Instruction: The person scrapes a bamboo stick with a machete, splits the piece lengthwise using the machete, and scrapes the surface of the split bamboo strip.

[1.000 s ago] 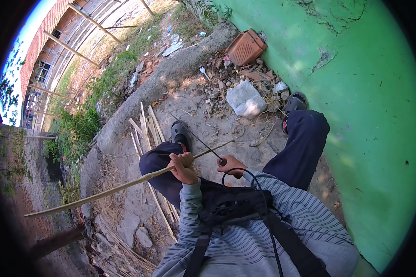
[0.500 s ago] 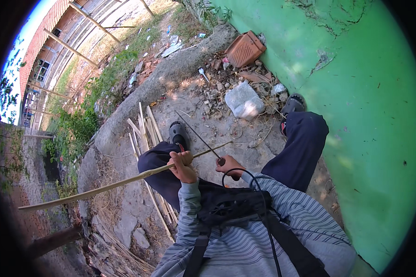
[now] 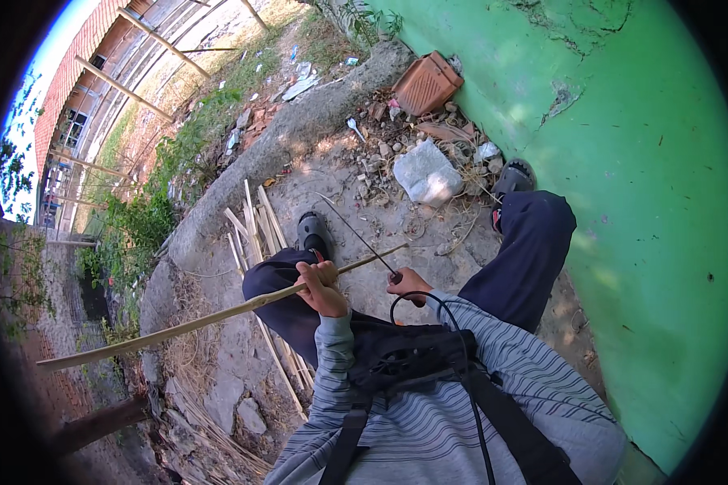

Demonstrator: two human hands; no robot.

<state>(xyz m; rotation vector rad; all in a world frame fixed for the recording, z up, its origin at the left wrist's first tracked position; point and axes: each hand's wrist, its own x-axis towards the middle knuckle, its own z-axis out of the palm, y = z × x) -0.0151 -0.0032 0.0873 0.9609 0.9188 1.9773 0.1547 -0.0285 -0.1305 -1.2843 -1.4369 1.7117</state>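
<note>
My left hand (image 3: 322, 291) is closed around a long, thin bamboo strip (image 3: 170, 329), beside my left knee. The strip slants from the lower left up to a narrow end right of that hand. In my right hand (image 3: 413, 284) is the dark handle of a knife (image 3: 354, 232) with a long, slim blade. The blade points away and to the left, crossing over the thin end of the strip; whether the two touch I cannot tell.
Several pale bamboo strips (image 3: 260, 222) lie on the ground by my left foot. Ahead are a white sack (image 3: 429, 174), rubble and a broken terracotta block (image 3: 427, 83). A green wall (image 3: 639, 242) rises at my right. A low concrete ridge (image 3: 287, 133) curves across the left.
My right hand has shifted slightly right and away from me, taking the knife with it. The bamboo strip has moved a little to the right, still in my left hand.
</note>
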